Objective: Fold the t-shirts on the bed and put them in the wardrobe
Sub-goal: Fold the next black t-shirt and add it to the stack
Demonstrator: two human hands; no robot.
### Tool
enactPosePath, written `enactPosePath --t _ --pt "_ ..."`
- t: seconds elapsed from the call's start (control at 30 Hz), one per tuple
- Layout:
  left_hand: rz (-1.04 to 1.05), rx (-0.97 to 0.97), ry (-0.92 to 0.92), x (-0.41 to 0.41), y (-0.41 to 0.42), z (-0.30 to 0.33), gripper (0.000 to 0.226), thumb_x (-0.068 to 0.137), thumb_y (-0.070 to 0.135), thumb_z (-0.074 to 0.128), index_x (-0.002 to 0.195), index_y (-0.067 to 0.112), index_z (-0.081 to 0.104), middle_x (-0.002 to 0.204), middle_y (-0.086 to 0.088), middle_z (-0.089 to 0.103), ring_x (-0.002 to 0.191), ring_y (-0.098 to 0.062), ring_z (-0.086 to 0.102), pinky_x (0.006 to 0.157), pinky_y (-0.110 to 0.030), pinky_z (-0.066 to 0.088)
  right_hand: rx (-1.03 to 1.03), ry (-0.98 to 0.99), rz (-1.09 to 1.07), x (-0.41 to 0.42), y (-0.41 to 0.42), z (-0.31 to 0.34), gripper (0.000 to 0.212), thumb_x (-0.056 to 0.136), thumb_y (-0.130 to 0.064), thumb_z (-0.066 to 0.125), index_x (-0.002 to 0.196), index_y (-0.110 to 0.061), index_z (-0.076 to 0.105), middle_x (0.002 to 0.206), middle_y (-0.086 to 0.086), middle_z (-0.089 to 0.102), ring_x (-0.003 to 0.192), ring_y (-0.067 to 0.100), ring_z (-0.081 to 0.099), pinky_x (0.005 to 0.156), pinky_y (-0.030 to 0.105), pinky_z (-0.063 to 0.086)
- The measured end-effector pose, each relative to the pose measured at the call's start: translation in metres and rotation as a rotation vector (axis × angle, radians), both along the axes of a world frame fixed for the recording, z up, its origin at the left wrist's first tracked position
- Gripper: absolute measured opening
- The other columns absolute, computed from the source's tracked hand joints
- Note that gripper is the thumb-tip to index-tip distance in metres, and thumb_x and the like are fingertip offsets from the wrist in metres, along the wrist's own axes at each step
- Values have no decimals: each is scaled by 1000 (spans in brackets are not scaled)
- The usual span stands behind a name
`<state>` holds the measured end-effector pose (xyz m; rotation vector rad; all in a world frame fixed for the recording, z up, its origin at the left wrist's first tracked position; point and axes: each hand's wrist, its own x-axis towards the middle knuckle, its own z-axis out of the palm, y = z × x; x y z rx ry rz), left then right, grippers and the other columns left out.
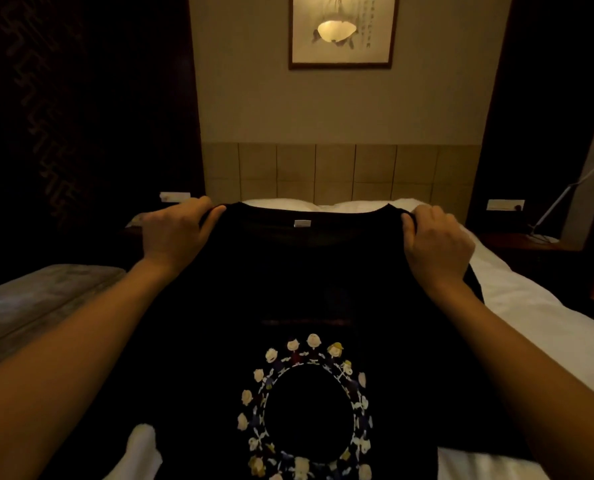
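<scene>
a black cotton t-shirt with a ring of small cartoon figures printed on it (309, 282) is held up and spread wide over the white-sheeted bed (531, 317), filling the middle of the view from 12 o'clock down to 6. the left hand (176, 230) grips the shoulder seam at about 10 o'clock, its fingers (204, 204) curled over the top edge and the thumb pinching the cloth from the near side. the right hand (437, 239) grips the other shoulder at about 2 o'clock in the same way, fingers folded over the edge and clamped on the fabric. a small pale neck label (302, 223) sits just under the collar between the two hands. white pillows (288, 204) show just past the collar at 12 o'clock, under a tan padded headboard (340, 171). higher up hangs a dark-framed ink painting (342, 29) with a lamp's glow reflected in its glass. a thin white lamp arm (565, 192) slants at 3 o'clock, and a grey upholstered bench (36, 299) lies at 9 o'clock.
</scene>
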<state>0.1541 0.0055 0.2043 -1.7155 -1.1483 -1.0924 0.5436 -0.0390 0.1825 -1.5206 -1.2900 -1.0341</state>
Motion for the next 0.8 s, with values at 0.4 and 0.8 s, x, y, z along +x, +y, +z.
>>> enactPosePath --t 0.4,0.8 --pt "103 -334 41 2 198 -177 51 99 55 33 69 18 53 57 -3 53 50 -27 53 45 -26 27 -367 28 -71 2 195 -163 37 99 -33 51 73 -7 52 71 13 51 62 29 42 54 33 23" --pt "151 -484 91 3 368 -284 47 98 57 35 71 19 43 61 4 43 53 -22 43 50 -26 19 -628 -29 -75 1 375 -287 48 104 -44 35 93 -3 56 91 16 58 82 36 54 59 36 26"
